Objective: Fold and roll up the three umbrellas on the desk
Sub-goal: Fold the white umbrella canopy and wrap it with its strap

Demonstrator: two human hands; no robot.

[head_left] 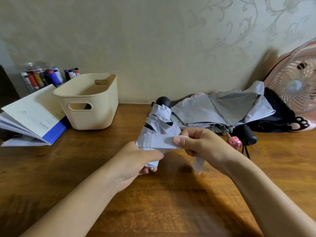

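Wooden counter (171,194), both forearms coming in from the bottom edge. Left hand (136,159) grips the near end of the grey umbrella (159,122), fingers (147,171) curled under the bundled canopy, thumb on top. Right hand (200,142) pinches the umbrella's strap (162,142) between thumb and curled fingers; the strap is pulled flat across the canopy and its loose tail hangs below the hand. That umbrella is collapsed and loosely gathered, held mid-counter and tilted away, with its round black handle (163,101) at the far end. Just behind the right hand: second grey umbrella (222,108), collapsed but canopy still splayed and unrolled, lying on the counter, pink handle (234,142) pointing toward the camera. Black umbrella (277,113) lies behind and right of it, partly underneath, black handle (249,136) beside the pink one. Left side: open booklet (32,117), cream plastic basket (89,103) next to it. Jar of markers (39,77) behind those, by the wall. Pink fan (295,86) in the far right corner, behind the black umbrella.
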